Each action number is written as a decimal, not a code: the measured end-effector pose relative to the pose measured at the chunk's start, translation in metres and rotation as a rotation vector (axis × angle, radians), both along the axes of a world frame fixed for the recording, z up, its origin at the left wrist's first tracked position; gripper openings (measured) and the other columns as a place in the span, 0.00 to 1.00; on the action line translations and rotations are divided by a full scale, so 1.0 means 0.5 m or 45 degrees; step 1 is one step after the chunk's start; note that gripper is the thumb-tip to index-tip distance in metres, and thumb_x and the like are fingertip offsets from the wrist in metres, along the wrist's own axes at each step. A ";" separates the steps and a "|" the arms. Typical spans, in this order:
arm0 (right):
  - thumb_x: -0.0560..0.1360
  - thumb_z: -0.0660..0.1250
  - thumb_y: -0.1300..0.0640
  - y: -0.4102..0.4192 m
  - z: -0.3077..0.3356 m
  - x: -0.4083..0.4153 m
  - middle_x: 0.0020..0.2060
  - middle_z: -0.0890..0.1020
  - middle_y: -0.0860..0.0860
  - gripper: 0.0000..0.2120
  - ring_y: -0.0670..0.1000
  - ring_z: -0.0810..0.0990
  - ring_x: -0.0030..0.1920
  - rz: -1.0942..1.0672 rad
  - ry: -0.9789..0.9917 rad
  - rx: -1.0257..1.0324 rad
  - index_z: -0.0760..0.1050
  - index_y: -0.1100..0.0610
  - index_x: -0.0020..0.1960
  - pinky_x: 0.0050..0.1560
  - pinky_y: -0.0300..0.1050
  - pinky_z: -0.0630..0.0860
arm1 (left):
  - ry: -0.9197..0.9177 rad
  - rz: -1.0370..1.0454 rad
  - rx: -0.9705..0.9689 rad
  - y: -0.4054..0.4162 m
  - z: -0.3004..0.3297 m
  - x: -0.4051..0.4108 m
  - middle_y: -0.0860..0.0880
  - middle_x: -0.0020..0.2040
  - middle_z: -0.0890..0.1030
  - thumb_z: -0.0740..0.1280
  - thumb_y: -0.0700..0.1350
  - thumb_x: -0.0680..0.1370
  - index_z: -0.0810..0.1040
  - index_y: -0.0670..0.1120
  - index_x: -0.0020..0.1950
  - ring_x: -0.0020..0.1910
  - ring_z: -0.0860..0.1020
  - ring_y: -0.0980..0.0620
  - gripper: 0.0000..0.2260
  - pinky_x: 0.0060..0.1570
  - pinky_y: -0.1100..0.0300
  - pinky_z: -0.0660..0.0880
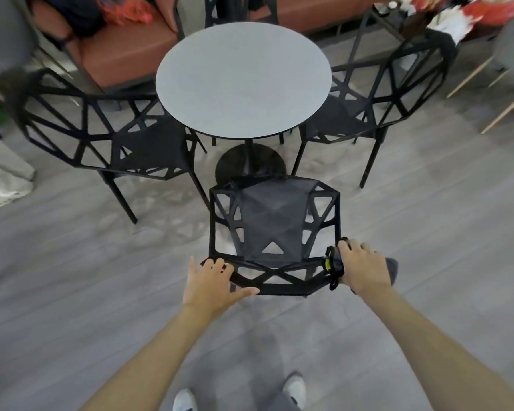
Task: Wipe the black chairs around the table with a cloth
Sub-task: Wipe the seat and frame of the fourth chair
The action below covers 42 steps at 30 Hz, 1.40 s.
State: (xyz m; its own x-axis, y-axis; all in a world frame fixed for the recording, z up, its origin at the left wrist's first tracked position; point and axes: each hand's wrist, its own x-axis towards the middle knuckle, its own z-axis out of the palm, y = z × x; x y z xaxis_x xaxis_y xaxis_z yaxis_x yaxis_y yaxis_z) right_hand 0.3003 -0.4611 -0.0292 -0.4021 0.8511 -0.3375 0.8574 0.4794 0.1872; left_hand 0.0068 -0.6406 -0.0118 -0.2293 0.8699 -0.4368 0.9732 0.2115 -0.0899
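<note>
Left hand [211, 284] grips the near chair [275, 229] back; right hand [364, 268] clutches a dark cloth [390, 269].

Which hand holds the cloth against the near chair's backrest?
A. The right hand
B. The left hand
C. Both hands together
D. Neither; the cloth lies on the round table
A. The right hand grips the dark cloth at the right corner of the near chair backrest, while the left hand grips the bare frame at the left corner and holds no cloth.
</note>
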 end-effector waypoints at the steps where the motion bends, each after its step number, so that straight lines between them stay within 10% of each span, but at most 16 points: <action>1: 0.68 0.77 0.40 0.001 0.000 0.012 0.57 0.76 0.49 0.29 0.55 0.77 0.55 0.018 0.008 0.011 0.69 0.51 0.62 0.46 0.49 0.75 | -0.011 0.009 -0.057 0.017 0.007 0.010 0.52 0.68 0.76 0.35 0.84 0.67 0.74 0.54 0.72 0.69 0.73 0.47 0.52 0.75 0.36 0.56; 9: 0.59 0.81 0.58 -0.056 0.005 0.024 0.44 0.78 0.52 0.24 0.57 0.79 0.43 0.233 0.171 -0.017 0.77 0.55 0.53 0.33 0.50 0.72 | -0.080 -0.196 -0.215 0.067 0.028 -0.039 0.53 0.63 0.79 0.40 0.87 0.55 0.71 0.52 0.71 0.63 0.78 0.48 0.59 0.67 0.43 0.70; 12: 0.60 0.80 0.61 -0.049 0.002 0.024 0.44 0.78 0.52 0.23 0.58 0.79 0.42 0.241 0.218 0.026 0.78 0.55 0.53 0.33 0.50 0.71 | -0.111 -0.181 -0.195 0.086 0.027 -0.032 0.52 0.57 0.81 0.41 0.87 0.51 0.72 0.49 0.66 0.55 0.80 0.48 0.59 0.48 0.53 0.73; 19: 0.58 0.79 0.61 0.013 0.019 0.045 0.47 0.79 0.51 0.24 0.56 0.79 0.43 0.364 0.120 -0.066 0.76 0.54 0.51 0.33 0.50 0.74 | -0.093 -0.080 -0.159 0.063 0.037 0.025 0.53 0.54 0.81 0.53 0.86 0.62 0.69 0.49 0.66 0.52 0.80 0.50 0.49 0.40 0.56 0.69; 30: 0.54 0.82 0.63 0.252 0.025 0.094 0.47 0.80 0.52 0.27 0.58 0.80 0.43 0.530 0.040 -0.093 0.77 0.53 0.50 0.35 0.52 0.75 | -0.160 0.399 -0.165 0.156 0.039 0.207 0.52 0.63 0.80 0.46 0.86 0.57 0.66 0.48 0.72 0.63 0.76 0.48 0.57 0.57 0.52 0.73; 36: 0.71 0.71 0.63 0.333 0.040 0.080 0.56 0.77 0.51 0.18 0.58 0.78 0.56 0.493 0.074 -0.084 0.74 0.52 0.59 0.48 0.50 0.72 | -0.237 0.618 -0.320 0.227 0.036 0.277 0.48 0.71 0.74 0.55 0.83 0.67 0.53 0.53 0.82 0.71 0.71 0.44 0.51 0.65 0.47 0.72; 40: 0.71 0.67 0.65 0.313 0.074 0.103 0.53 0.76 0.54 0.17 0.61 0.79 0.54 0.201 0.400 -0.352 0.72 0.54 0.58 0.48 0.53 0.75 | -0.297 0.740 -0.085 0.209 0.079 0.325 0.52 0.73 0.71 0.39 0.88 0.57 0.55 0.58 0.83 0.74 0.68 0.48 0.60 0.73 0.50 0.64; 42: 0.70 0.64 0.64 0.286 0.097 0.122 0.46 0.79 0.55 0.15 0.61 0.82 0.45 -0.112 0.670 -0.540 0.72 0.51 0.54 0.40 0.54 0.78 | -0.356 0.847 0.133 0.203 0.105 0.346 0.54 0.70 0.74 0.51 0.84 0.66 0.64 0.57 0.80 0.72 0.71 0.50 0.49 0.70 0.53 0.67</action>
State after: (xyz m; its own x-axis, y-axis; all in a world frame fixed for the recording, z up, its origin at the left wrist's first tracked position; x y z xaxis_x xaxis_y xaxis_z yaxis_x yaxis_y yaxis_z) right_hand 0.3612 -0.3182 0.0196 -0.5393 0.7255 -0.4277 0.8222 0.3435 -0.4539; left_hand 0.1799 -0.5390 0.0407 -0.6158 0.6258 -0.4788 0.6196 0.7599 0.1964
